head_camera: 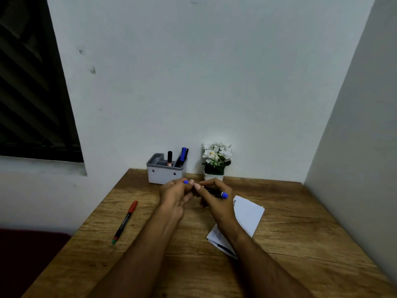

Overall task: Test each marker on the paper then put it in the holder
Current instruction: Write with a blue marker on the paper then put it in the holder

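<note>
My right hand (pixel 214 198) grips a black marker (pixel 217 194) with a blue end, held level above the desk. My left hand (pixel 177 193) pinches its blue cap (pixel 185 181), right at the marker's other end; the fingertips of both hands meet there. White paper (pixel 249 214) with a few ink marks lies on the desk under my right wrist. A grey holder (pixel 164 174) stands by the wall with a black-capped marker (pixel 169 158) and a blue marker (pixel 183 154) in it. A red-capped marker (pixel 125 221) lies on the desk at the left.
A small white pot of white flowers (pixel 217 161) stands to the right of the holder. The wooden desk (pixel 300 233) fits into a corner, with walls behind and to the right. A dark window is at the upper left.
</note>
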Demonstrator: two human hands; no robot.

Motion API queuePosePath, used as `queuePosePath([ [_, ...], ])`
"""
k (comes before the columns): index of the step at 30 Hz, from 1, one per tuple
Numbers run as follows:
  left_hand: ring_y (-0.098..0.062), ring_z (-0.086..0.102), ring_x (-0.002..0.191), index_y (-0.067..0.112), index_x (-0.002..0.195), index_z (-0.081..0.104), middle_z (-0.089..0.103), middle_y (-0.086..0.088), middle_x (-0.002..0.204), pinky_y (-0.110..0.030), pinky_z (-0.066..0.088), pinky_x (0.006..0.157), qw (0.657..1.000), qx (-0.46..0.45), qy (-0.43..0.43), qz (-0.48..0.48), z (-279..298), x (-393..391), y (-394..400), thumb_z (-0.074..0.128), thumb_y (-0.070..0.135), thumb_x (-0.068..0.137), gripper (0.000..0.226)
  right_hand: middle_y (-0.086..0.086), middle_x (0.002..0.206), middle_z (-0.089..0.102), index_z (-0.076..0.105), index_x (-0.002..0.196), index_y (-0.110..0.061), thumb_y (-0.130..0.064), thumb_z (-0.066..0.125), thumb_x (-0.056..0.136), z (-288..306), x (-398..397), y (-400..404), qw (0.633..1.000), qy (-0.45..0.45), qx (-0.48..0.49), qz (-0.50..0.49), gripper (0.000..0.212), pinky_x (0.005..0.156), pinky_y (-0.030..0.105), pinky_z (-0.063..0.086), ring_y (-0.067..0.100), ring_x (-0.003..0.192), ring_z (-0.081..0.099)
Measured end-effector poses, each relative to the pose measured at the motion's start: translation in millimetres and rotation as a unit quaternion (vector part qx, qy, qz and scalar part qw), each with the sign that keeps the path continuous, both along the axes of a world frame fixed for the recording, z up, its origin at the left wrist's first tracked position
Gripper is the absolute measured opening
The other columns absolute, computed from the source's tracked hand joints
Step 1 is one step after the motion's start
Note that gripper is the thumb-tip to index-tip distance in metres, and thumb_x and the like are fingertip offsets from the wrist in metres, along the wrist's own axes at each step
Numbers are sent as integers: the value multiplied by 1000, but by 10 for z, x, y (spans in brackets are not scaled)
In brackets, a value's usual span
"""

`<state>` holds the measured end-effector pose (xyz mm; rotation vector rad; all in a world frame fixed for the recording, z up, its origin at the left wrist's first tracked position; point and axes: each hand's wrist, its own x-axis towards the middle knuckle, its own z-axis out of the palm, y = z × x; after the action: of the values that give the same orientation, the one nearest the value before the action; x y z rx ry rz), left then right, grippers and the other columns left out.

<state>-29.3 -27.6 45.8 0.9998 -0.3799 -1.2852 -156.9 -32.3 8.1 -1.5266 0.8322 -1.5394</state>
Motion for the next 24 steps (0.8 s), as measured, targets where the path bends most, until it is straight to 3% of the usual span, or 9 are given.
queuePosePath([
  [5,-26,74,85,-1,101,67,73,-19,95,-31,62,67,988,-60,-102,103,19,286,26,74,-12,76,27,14,91,80,78,111,-5,-3,76,91,-38,40,-30,998,20,42,29,21,63,28,59,18,70,72],
  [10,-14,74,85,8,105,70,75,-6,93,-25,59,72,938,-135,-295,120,82,462,43,83,0,73,36,-5,98,80,79,113,-16,-11,81,88,29,341,-212,982,187,-28,-7,25,75,29,61,5,87,74],
  [13,-8,73,83,10,101,71,75,-2,87,-21,57,75,903,-172,-373,129,142,587,64,83,4,73,31,-6,96,80,80,110,-17,-15,83,86,170,552,-321,966,249,-58,-29,24,75,27,61,3,85,72],
  [18,13,65,70,10,93,73,68,15,76,-3,47,63,845,-186,-482,137,189,853,46,81,-1,73,24,-4,86,81,83,99,-18,-17,85,82,395,919,-522,948,295,-94,-71,17,70,27,60,7,72,73],
  [24,3,69,76,14,97,77,75,6,83,-7,51,68,813,-188,-525,166,349,1166,-240,81,3,74,26,6,88,82,82,99,-9,-11,73,88,589,1312,-799,948,292,-105,-75,15,77,27,59,14,80,76],
])
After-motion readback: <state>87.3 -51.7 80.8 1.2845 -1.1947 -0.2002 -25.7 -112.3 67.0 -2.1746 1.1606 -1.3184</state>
